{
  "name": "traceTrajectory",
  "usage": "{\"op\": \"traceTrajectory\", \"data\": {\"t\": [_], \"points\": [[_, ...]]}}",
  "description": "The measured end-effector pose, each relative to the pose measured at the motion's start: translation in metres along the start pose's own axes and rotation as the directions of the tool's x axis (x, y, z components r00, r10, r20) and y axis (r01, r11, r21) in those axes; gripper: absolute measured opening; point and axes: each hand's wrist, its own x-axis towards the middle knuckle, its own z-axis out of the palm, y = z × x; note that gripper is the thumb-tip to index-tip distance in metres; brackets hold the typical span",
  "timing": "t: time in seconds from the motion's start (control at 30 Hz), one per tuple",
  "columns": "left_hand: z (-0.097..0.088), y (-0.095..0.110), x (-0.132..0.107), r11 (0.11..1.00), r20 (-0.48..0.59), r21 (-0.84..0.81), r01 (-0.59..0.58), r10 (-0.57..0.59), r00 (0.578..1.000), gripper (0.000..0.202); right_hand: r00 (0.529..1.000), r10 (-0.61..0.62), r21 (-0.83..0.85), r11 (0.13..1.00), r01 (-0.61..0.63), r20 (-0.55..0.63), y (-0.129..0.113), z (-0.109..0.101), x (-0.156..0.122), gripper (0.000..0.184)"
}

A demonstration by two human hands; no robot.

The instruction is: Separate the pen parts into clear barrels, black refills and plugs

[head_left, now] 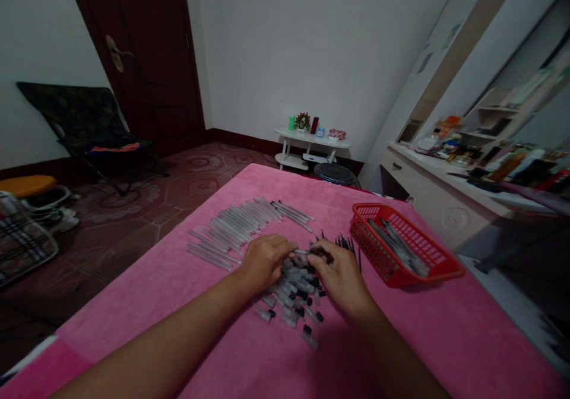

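My left hand (pixel 263 261) and my right hand (pixel 339 271) meet over the pink cloth, fingers pinched on the two ends of a clear pen (pixel 303 251). Most of the pen is hidden by the fingers. Under and in front of the hands lies a loose heap of clear pen caps (pixel 289 298) with black ends. Beyond my left hand, clear pen barrels (pixel 236 227) lie side by side in a long row. A few pens with dark tips (pixel 294 215) rest at that row's right end. Dark, thin refills (pixel 345 243) lie behind my right hand.
A red plastic basket (pixel 383 271) holding several pens stands on the right of the pink-covered table (pixel 178 286). Farther right is a cluttered dressing table (pixel 445 185). A low white stand (pixel 312 139) and a dark round stool (pixel 333 173) are beyond the far edge.
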Motion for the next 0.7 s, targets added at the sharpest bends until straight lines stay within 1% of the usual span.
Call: {"op": "traceTrajectory", "data": {"t": [0.03, 0.1, 0.17, 0.23, 0.27, 0.37, 0.4, 0.5, 0.57, 0.6, 0.7], "points": [[-0.0001, -0.0005, 0.0, 1.0, -0.002, -0.009, 0.009, -0.009, 1.0, 0.03, 1.0, 0.003, 0.016, 1.0, -0.003, -0.008, 0.0002, 0.0002, 0.0002, 0.012], [-0.0005, -0.0013, 0.0, 1.0, 0.001, -0.016, 0.023, -0.023, 1.0, 0.032, 1.0, 0.022, 0.039, 0.999, -0.022, -0.012, 0.0012, 0.0004, 0.0005, 0.02], [-0.0011, -0.0014, 0.0, 1.0, 0.013, -0.01, 0.022, -0.022, 1.0, 0.033, 0.999, 0.033, 0.033, 0.999, -0.033, 0.002, 0.0025, -0.0001, 0.0006, 0.021], [-0.0016, -0.0009, -0.0001, 1.0, 0.019, -0.006, 0.016, -0.016, 1.0, 0.032, 1.0, 0.016, 0.013, 1.0, -0.017, 0.01, 0.0036, -0.001, 0.0005, 0.033], [-0.0019, -0.0006, -0.0001, 1.0, 0.017, -0.007, 0.016, -0.016, 1.0, 0.032, 1.0, 0.005, 0.012, 1.0, -0.005, 0.005, 0.0038, -0.0014, 0.0004, 0.034], [-0.0022, 0.0002, 0.0, 0.999, 0.02, -0.02, 0.027, -0.026, 0.999, 0.03, 1.0, 0.002, 0.054, 0.999, 0.0, -0.026, 0.0037, -0.0018, 0.0005, 0.016], [-0.0022, 0.0003, 0.0, 0.999, 0.025, -0.024, 0.03, -0.029, 0.999, 0.029, 1.0, 0.013, 0.071, 0.997, -0.011, -0.023, 0.0035, -0.0016, 0.0005, 0.015], [-0.0019, -0.0003, -0.0001, 1.0, 0.038, -0.019, 0.024, -0.023, 0.999, 0.029, 0.998, 0.054, 0.079, 0.995, -0.056, 0.033, 0.0038, -0.0007, 0.0002, 0.026], [-0.0015, -0.0008, -0.0003, 1.0, 0.048, -0.006, 0.014, -0.014, 0.999, 0.03, 0.996, 0.056, 0.078, 0.995, -0.061, 0.064, 0.0044, -0.0003, -0.0001, 0.034], [-0.0014, -0.0011, -0.0004, 1.0, 0.057, -0.002, 0.013, -0.013, 0.998, 0.031, 0.997, 0.05, 0.086, 0.995, -0.055, 0.056, 0.0047, -0.0001, -0.0001, 0.032], [-0.0013, -0.0011, -0.0006, 1.0, 0.075, -0.008, 0.024, -0.023, 0.997, 0.032, 0.999, 0.038, 0.128, 0.991, -0.039, 0.009, 0.0049, 0.0001, 0.0004, 0.012]]}}
